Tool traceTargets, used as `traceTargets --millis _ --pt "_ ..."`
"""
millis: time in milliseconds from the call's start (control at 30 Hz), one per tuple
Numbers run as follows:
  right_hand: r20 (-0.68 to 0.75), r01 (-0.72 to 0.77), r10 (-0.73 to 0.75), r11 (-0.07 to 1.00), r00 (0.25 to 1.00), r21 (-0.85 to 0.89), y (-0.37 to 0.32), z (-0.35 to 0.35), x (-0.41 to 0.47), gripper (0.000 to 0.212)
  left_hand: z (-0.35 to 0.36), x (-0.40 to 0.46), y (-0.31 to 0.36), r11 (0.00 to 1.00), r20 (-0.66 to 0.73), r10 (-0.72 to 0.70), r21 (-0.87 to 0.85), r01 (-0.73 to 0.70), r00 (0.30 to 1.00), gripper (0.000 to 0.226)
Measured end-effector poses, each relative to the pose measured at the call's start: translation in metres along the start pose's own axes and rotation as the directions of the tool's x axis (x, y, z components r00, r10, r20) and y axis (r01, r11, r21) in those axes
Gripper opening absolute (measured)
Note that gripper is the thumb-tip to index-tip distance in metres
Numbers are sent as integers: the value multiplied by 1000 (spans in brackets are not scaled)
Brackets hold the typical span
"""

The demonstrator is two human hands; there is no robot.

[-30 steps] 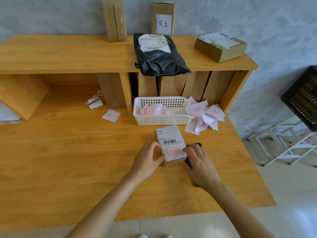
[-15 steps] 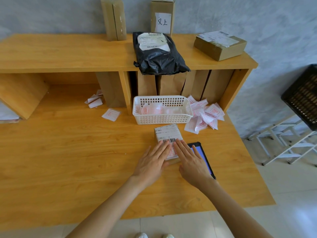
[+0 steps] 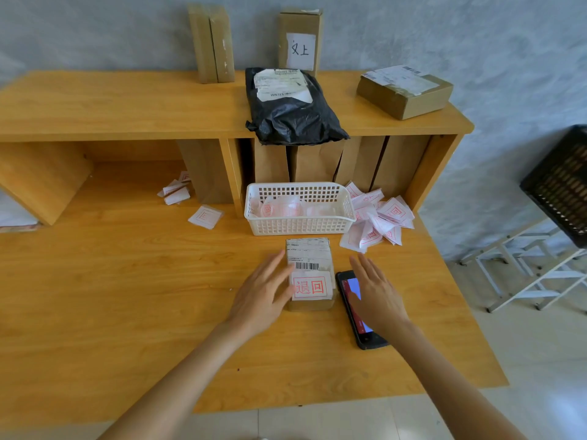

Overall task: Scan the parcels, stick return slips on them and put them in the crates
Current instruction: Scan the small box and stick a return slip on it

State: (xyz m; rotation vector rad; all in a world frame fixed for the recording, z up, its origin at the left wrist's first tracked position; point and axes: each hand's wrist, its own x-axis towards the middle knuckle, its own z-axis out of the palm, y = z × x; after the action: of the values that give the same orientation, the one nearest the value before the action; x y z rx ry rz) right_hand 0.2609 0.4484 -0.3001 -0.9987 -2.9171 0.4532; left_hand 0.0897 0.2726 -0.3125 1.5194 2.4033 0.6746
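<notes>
Lots going on around this wooden worktop [image 3: 127, 296]. A white plastic mesh basket [image 3: 300, 207] sits just behind the small cardboard parcel [image 3: 309, 273], with pink-printed slips inside, and a loose heap of slips [image 3: 378, 217] is piled just to its right. A few more slips [image 3: 190, 201] lie scattered further left. Up on the shelf [image 3: 111, 106] there's a crinkly black plastic mailer bag [image 3: 292, 112] hanging over the edge, a flat brown box [image 3: 405, 90] on the right, and two upright cartons [image 3: 211, 42] against the wall, plus another one with a handwritten paper label [image 3: 301, 39]. A black slatted crate [image 3: 562, 182] sits off to the right on a white metal rack.

Left hand [image 3: 263, 296] is flat with fingers straight, resting against the left side of the parcel. Right hand [image 3: 374, 293] is spread wide, fingers straight, holding nothing, over a black phone [image 3: 360, 312] that lies just right of the parcel with its screen lit.

The parcel has a barcode label on top and a white return slip [image 3: 310, 285] with red characters stuck near its front end.
</notes>
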Motion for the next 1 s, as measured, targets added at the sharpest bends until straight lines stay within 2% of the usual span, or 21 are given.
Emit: traceTargets --millis 67,100,167,233,267,333,400,467,633,767,867,933,1000 --pt "-8 -21 21 1000 1000 -17 4 -13 11 74 -3 12 7 967 -76 -182 -193 164 980 52" --pt "-15 -35 35 999 999 -24 5 -20 18 74 -7 19 14 915 -51 -299 -300 271 953 54" --pt "-33 -52 51 998 998 -32 6 -31 30 70 -7 35 23 699 124 -501 -526 485 856 59" --pt "-43 -57 55 998 998 -32 7 -39 38 62 -1 46 28 435 324 -575 -657 616 751 62" --pt "-38 -64 63 998 997 -29 8 -41 40 58 1 49 31 347 384 -587 -677 649 713 64" --pt "-17 -86 85 996 996 -27 12 -44 40 54 4 52 37 257 428 -593 -702 664 682 56" --pt "10 -112 112 993 994 -28 16 -44 37 53 4 50 41 224 415 -603 -731 644 681 35" --pt "20 -127 128 991 992 -35 24 -46 32 52 3 49 46 220 377 -621 -758 614 687 24" --pt "10 -168 169 985 986 -47 34 -62 21 57 -5 44 54 216 323 -637 -797 564 701 23" --pt "-51 -189 185 977 981 -95 32 -85 12 57 -22 42 62 215 298 -608 -830 515 735 23" --pt "-126 -206 188 967 974 -150 27 -108 6 54 -44 47 68 188 273 -563 -877 443 780 24" --pt "-178 -233 200 955 963 -185 22 -125 -2 52 -63 51 78 214 248 -508 -891 400 825 24" --pt "-230 -269 220 940 948 -211 19 -142 -10 50 -84 56 92 247 268 -467 -876 415 843 24"
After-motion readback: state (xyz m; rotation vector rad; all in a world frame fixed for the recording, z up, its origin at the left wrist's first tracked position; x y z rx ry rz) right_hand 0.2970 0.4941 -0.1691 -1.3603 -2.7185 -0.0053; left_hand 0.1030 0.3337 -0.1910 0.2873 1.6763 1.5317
